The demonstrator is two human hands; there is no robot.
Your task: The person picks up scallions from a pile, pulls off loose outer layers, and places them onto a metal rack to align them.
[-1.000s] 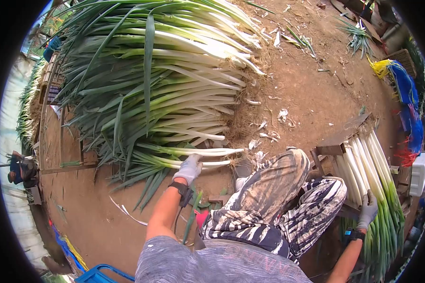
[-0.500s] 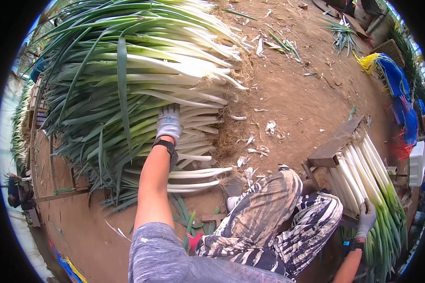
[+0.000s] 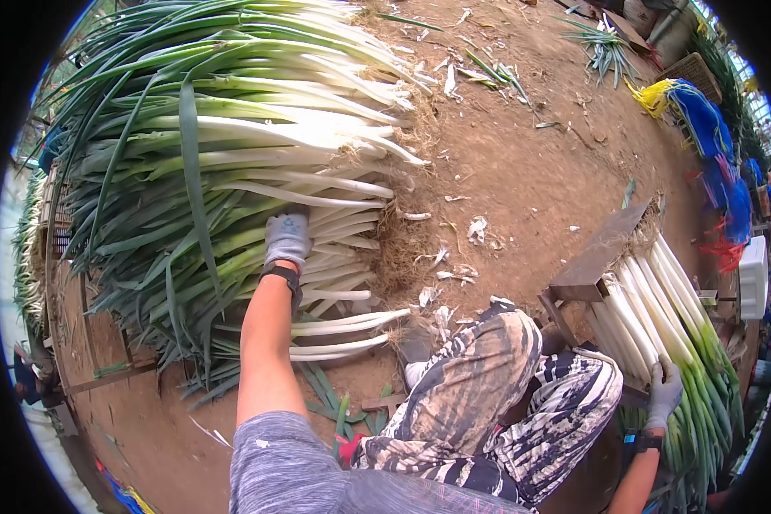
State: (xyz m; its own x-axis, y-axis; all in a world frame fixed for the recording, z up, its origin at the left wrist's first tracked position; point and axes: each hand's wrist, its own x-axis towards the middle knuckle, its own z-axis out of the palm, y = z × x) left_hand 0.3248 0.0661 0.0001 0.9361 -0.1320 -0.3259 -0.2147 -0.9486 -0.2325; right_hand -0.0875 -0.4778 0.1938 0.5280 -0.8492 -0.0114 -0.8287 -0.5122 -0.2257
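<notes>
My gloved left hand (image 3: 288, 237) is pressed into a large pile of green onions (image 3: 300, 133), palm down, where green leaves meet white stalks. Its fingers look curled around stalks, with the tips hidden. To the lower right, my gloved right hand (image 3: 665, 396) grips a bundle of green onions (image 3: 651, 295) at the middle of its stalks, fingers bent over them. The bundle lies slanted against a brown metal stand (image 3: 587, 278), roots toward its upper end and green leaves hanging down. Several loose green onions (image 3: 343, 324) stick out at the pile's near edge.
Root scraps and pale peelings (image 3: 478, 230) litter the dirt floor (image 3: 540, 180). My bent knees (image 3: 475, 368) are between pile and stand. Blue and yellow strapping (image 3: 698, 116) hangs at the right, above a white box (image 3: 754, 278). More onions stand at the far left.
My left hand has shifted slightly down along the pile, and its stretched fingers have curled in among the stalks. The view has swung a little. My right hand stays on the bundle.
</notes>
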